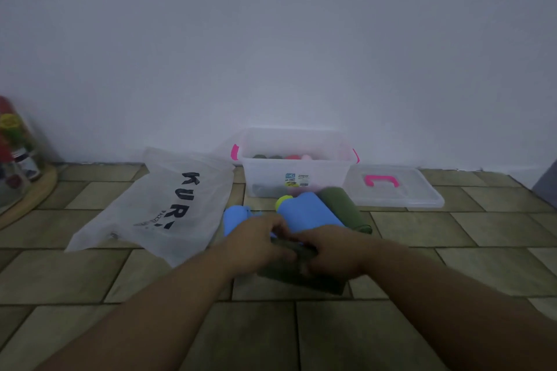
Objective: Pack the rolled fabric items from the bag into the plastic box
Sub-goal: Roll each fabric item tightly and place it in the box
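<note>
My left hand (259,242) and my right hand (333,253) both grip a dark green fabric piece (304,278) lying on the tiled floor, its upper edge bunched between my fingers. Just beyond my hands lie a blue roll (307,211), a small blue roll (236,217), an olive green roll (343,205) and a yellow-green roll (283,202). The clear plastic box (297,178) with pink latches stands open by the wall, with several rolled items inside. The translucent white bag (168,205) with black letters lies flat to the left.
The box's clear lid (422,194) with a pink handle rests on the floor right of the box. At the far left a glass-like object (15,147) with coloured contents stands on a round wooden base. A white wall rises behind.
</note>
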